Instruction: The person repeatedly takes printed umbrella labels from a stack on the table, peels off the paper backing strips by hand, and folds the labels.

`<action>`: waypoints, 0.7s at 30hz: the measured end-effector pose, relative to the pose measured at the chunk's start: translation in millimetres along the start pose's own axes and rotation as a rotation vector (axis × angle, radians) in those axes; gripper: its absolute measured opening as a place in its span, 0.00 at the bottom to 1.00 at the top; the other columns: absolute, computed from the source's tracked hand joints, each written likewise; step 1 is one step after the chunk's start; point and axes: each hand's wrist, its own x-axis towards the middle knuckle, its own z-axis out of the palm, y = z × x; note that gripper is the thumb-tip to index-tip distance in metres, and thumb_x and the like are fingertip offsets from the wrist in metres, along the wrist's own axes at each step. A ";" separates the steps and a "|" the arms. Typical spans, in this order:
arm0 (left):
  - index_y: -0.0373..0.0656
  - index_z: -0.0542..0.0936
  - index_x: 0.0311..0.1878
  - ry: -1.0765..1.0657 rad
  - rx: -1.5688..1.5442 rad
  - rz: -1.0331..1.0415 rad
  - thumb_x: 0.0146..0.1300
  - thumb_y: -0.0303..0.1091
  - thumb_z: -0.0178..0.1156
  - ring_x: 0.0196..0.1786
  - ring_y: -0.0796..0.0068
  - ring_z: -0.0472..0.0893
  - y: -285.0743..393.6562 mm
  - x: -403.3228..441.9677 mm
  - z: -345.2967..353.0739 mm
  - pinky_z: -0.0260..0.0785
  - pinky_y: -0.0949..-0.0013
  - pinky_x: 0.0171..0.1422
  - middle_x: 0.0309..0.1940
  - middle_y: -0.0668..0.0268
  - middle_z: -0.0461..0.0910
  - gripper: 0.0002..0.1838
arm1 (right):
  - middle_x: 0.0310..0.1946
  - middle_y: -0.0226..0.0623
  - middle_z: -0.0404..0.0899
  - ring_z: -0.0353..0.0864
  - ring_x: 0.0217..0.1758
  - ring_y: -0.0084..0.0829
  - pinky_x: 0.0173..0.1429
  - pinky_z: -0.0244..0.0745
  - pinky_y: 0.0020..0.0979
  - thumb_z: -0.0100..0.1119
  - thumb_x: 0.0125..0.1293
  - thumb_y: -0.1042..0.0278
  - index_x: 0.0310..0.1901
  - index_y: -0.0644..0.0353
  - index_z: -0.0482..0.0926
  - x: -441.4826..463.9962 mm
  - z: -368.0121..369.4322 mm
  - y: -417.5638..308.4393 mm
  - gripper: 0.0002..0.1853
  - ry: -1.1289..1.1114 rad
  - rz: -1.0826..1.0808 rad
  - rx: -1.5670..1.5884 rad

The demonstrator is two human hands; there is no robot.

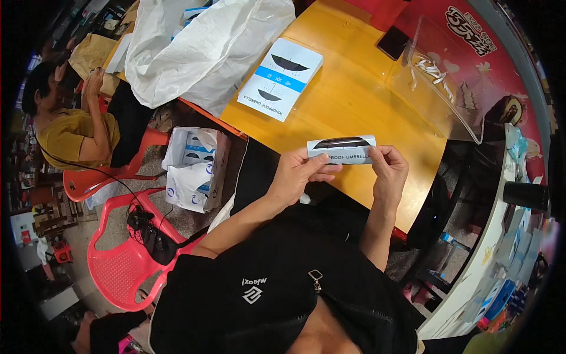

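Observation:
A printed paper sleeve or card (342, 154), curved into a tube-like shape, is held up near the table's front edge. It carries a dark umbrella picture and partly covered words ending in "PROOF UMBRELLA". My left hand (296, 176) pinches its left end between thumb and fingers. At the other end, my right hand (388, 170) grips it the same way. Beyond my hands, a stack of flat printed cards (280, 81) lies on the yellow table (348, 76), showing umbrella pictures, a blue band and "WINDPROOF UMBRELLA".
A white plastic bag (194, 59) covers the table's left side. To the right are a phone (393, 43) and a clear tray (445, 121) with white strips. A box of printed packs (197, 171) and red chairs (118, 265) stand left, near a seated person (82, 133).

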 end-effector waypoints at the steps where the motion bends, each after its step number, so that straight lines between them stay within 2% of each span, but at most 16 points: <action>1: 0.30 0.74 0.51 -0.013 -0.014 0.004 0.68 0.29 0.50 0.44 0.69 0.82 0.3 -0.8 0.8 0.78 0.75 0.43 0.43 0.55 0.80 0.13 | 0.24 0.26 0.78 0.71 0.27 0.14 0.35 0.64 0.17 0.63 0.59 0.74 0.30 0.65 0.80 0.5 -0.5 0.2 0.04 0.001 -0.003 0.005; 6: 0.30 0.74 0.52 -0.047 -0.003 0.009 0.69 0.30 0.48 0.47 0.67 0.81 0.2 -0.6 -3.3 0.77 0.72 0.46 0.44 0.55 0.79 0.14 | 0.24 0.25 0.77 0.69 0.26 0.14 0.34 0.63 0.16 0.64 0.58 0.74 0.31 0.65 0.80 2.0 -2.0 3.8 0.04 -0.004 0.000 0.026; 8: 0.29 0.74 0.52 -0.066 0.072 0.080 0.69 0.30 0.48 0.47 0.66 0.81 0.6 1.1 -7.1 0.77 0.71 0.47 0.45 0.55 0.79 0.15 | 0.22 0.24 0.76 0.67 0.24 0.14 0.33 0.61 0.15 0.64 0.58 0.74 0.31 0.64 0.79 3.6 -3.4 4.0 0.04 -0.048 0.068 0.043; 9: 0.29 0.74 0.52 -0.062 0.090 0.112 0.69 0.29 0.48 0.47 0.66 0.81 2.8 1.4 -6.9 0.77 0.71 0.47 0.45 0.55 0.79 0.15 | 0.26 0.25 0.76 0.67 0.26 0.14 0.32 0.62 0.16 0.65 0.56 0.74 0.34 0.65 0.79 4.0 -3.6 3.0 0.06 -0.076 0.068 0.026; 10: 0.28 0.74 0.52 -0.048 0.137 0.134 0.69 0.29 0.48 0.47 0.66 0.81 7.2 1.6 -6.5 0.76 0.71 0.47 0.45 0.55 0.79 0.15 | 0.26 0.25 0.76 0.67 0.26 0.14 0.32 0.62 0.16 0.65 0.56 0.74 0.34 0.65 0.79 2.3 0.0 -3.6 0.06 -0.061 0.061 0.026; 12: 0.27 0.74 0.51 -0.027 0.208 0.203 0.68 0.27 0.49 0.46 0.67 0.82 11.9 2.2 -10.1 0.76 0.71 0.48 0.43 0.54 0.80 0.14 | 0.33 0.27 0.77 0.68 0.28 0.15 0.32 0.63 0.17 0.66 0.52 0.76 0.39 0.64 0.79 -1.5 9.0 -21.7 0.11 -0.035 -0.188 -0.170; 13: 0.27 0.74 0.51 -0.032 0.283 0.267 0.68 0.27 0.49 0.46 0.67 0.82 14.8 1.5 -11.3 0.77 0.71 0.48 0.43 0.55 0.80 0.14 | 0.39 0.30 0.77 0.70 0.30 0.19 0.33 0.67 0.21 0.68 0.48 0.77 0.42 0.61 0.79 1.4 2.8 -25.1 0.17 -0.098 -0.397 -0.429; 15: 0.29 0.76 0.49 -0.032 0.451 0.413 0.67 0.26 0.50 0.43 0.69 0.83 20.6 1.4 -10.4 0.76 0.73 0.46 0.41 0.57 0.82 0.12 | 0.39 0.34 0.78 0.74 0.31 0.26 0.35 0.71 0.26 0.69 0.47 0.76 0.41 0.60 0.79 -0.9 2.8 -36.8 0.17 -0.166 -0.525 -0.647; 16: 0.29 0.76 0.49 -0.044 0.452 0.413 0.67 0.26 0.50 0.43 0.69 0.83 22.9 1.3 -12.6 0.76 0.73 0.46 0.41 0.57 0.82 0.12 | 0.36 0.36 0.78 0.74 0.31 0.27 0.34 0.72 0.25 0.69 0.45 0.80 0.39 0.61 0.80 1.0 4.1 -36.8 0.16 -0.173 -0.666 -0.735; 17: 0.30 0.77 0.48 -0.062 0.615 0.490 0.66 0.26 0.51 0.42 0.70 0.83 25.7 0.8 -15.6 0.76 0.74 0.45 0.40 0.58 0.82 0.12 | 0.36 0.36 0.78 0.74 0.31 0.27 0.34 0.72 0.25 0.69 0.45 0.80 0.39 0.61 0.80 3.3 2.7 -36.2 0.16 -0.161 -0.667 -0.740; 18: 0.32 0.78 0.47 -0.081 0.777 0.568 0.65 0.26 0.53 0.40 0.71 0.84 26.7 1.1 -16.1 0.75 0.75 0.44 0.40 0.59 0.83 0.11 | 0.34 0.36 0.78 0.75 0.31 0.29 0.34 0.72 0.26 0.69 0.44 0.80 0.36 0.61 0.79 5.6 0.9 -35.0 0.15 -0.213 -0.765 -0.806; 19: 0.33 0.79 0.46 -0.052 0.816 0.611 0.62 0.26 0.56 0.37 0.71 0.84 29.5 0.5 -11.6 0.75 0.74 0.40 0.38 0.58 0.83 0.10 | 0.31 0.36 0.78 0.77 0.31 0.32 0.33 0.73 0.27 0.69 0.44 0.80 0.34 0.61 0.79 7.7 -1.0 -34.5 0.13 -0.267 -0.863 -0.873; 21: 0.33 0.79 0.45 -0.078 1.003 0.762 0.60 0.24 0.59 0.36 0.66 0.84 32.1 -0.4 -11.5 0.74 0.72 0.36 0.36 0.55 0.82 0.10 | 0.28 0.35 0.78 0.77 0.30 0.34 0.33 0.72 0.29 0.69 0.43 0.81 0.31 0.61 0.78 9.4 -1.6 -35.4 0.12 -0.253 -0.908 -0.882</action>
